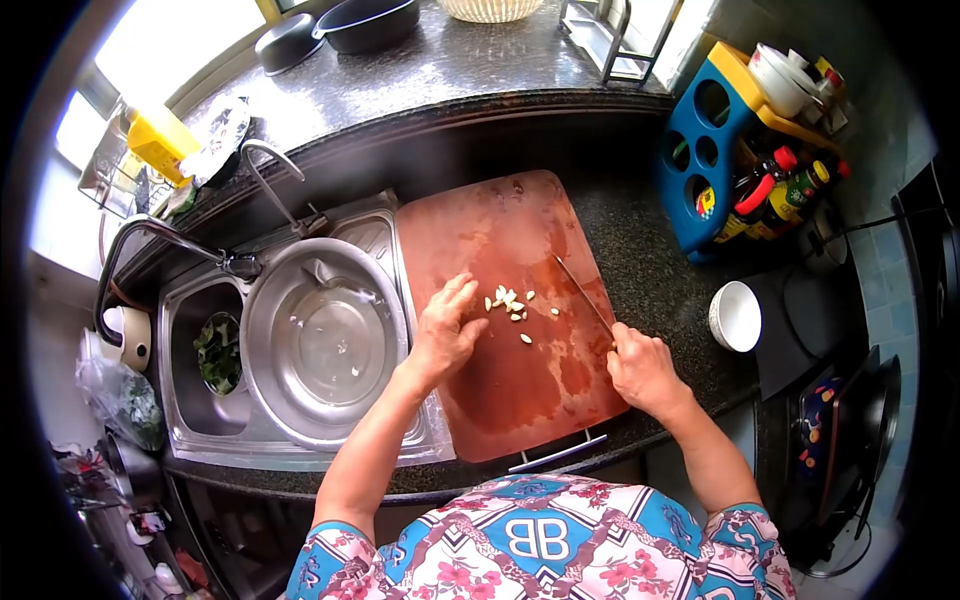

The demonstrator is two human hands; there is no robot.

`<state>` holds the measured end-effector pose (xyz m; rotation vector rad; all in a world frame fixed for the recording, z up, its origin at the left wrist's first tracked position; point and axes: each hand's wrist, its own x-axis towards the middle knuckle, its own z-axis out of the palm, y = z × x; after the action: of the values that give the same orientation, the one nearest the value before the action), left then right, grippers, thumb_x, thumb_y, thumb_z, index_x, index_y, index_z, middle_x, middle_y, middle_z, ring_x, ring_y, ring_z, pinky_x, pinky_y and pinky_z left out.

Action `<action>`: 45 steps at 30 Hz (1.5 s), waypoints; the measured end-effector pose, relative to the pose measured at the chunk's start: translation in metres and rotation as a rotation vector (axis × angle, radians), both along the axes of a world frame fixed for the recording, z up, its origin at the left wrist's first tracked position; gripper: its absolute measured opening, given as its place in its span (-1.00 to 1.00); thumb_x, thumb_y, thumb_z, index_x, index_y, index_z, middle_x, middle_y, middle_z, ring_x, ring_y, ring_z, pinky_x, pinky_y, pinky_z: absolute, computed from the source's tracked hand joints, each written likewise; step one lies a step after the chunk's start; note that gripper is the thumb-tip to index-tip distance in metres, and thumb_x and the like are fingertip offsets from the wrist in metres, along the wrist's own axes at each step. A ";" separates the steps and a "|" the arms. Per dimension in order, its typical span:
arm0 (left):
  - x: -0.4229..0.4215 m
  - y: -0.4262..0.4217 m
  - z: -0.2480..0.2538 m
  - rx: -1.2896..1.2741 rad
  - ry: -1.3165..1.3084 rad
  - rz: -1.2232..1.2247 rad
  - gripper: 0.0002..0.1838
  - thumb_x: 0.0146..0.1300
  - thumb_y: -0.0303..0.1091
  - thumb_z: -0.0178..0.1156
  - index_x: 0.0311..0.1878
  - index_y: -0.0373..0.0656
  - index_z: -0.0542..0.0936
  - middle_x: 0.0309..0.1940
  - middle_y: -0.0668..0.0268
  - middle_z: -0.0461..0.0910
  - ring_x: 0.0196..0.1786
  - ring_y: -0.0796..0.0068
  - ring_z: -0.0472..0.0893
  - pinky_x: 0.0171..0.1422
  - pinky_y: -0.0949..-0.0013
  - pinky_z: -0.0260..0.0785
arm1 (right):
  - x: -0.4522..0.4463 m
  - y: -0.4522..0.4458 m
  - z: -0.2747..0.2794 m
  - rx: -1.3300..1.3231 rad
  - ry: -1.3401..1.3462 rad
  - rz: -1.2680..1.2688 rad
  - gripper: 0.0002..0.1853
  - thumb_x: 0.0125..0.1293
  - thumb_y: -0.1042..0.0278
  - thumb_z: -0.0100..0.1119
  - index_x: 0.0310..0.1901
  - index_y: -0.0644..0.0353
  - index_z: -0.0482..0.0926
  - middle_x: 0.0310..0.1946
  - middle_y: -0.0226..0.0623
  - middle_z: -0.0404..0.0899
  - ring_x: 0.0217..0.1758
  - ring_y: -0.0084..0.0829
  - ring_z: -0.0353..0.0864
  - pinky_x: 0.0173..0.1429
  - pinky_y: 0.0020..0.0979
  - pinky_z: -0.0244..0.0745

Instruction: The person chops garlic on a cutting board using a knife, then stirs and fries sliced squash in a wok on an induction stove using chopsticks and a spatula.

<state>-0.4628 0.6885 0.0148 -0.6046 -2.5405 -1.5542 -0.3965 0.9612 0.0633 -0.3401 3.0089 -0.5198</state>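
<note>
Several peeled garlic cloves (508, 300) lie loosely scattered on the reddish-brown cutting board (520, 400). My left hand (447, 328) is over the board just left of the cloves, fingers apart and nothing in them. On the board's right side, my right hand (645, 368) is closed around the handle of a kitchen knife (583, 292). Its narrow blade points up and left, to the right of the cloves and apart from them. The fingers hide most of the handle.
A large metal basin (262, 350) with water sits over the sink left of the board. Leafy greens (217, 353) are in the smaller sink bowl. To the right stand a white bowl (735, 316) and a blue rack (690, 150) with sauce bottles (790, 195).
</note>
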 end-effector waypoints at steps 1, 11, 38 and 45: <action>0.004 -0.002 -0.001 -0.200 0.012 0.001 -0.46 -0.06 -0.54 0.27 0.08 -0.32 0.42 0.16 0.04 0.35 0.20 0.11 0.36 0.23 0.26 0.23 | 0.002 -0.006 -0.001 0.038 0.003 -0.007 -0.86 0.10 0.44 -0.03 -0.34 0.31 0.33 -0.49 0.06 0.51 -0.46 0.04 0.56 -0.37 -0.10 0.52; 0.017 0.007 -0.003 -0.092 0.037 -0.090 -0.57 -0.07 -0.60 0.23 -0.03 -0.30 0.48 0.07 0.02 0.43 0.12 0.04 0.44 0.17 0.30 0.34 | -0.003 -0.037 0.010 -0.358 0.028 0.072 -0.88 0.05 0.49 0.03 -0.41 0.33 0.35 -0.48 0.05 0.48 -0.42 0.03 0.52 -0.36 -0.12 0.42; -0.001 -0.012 0.006 -0.291 -0.094 0.187 -0.73 -0.10 -0.46 0.28 -0.26 -0.32 0.56 -0.42 0.06 0.57 -0.31 0.12 0.59 -0.21 0.26 0.43 | -0.097 -0.006 0.029 -0.336 -0.307 0.342 -0.85 0.09 0.45 0.06 -0.32 0.35 0.48 -0.62 -0.16 0.45 -0.58 -0.48 0.52 -0.43 -0.38 0.40; -0.030 0.032 -0.013 -0.401 -0.071 0.017 -0.77 -0.12 -0.41 0.29 -0.40 -0.29 0.49 -0.39 0.01 0.51 -0.23 -0.03 0.50 -0.14 0.08 0.34 | -0.056 -0.024 0.016 -0.338 -0.242 0.093 -0.85 0.09 0.50 -0.09 -0.33 0.41 0.28 -0.56 0.23 0.43 -0.39 0.19 0.47 -0.31 0.02 0.36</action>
<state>-0.4933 0.7203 0.0021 -0.5700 -2.9263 -1.0795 -0.4528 0.9370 0.0789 -0.4017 2.6542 -0.9856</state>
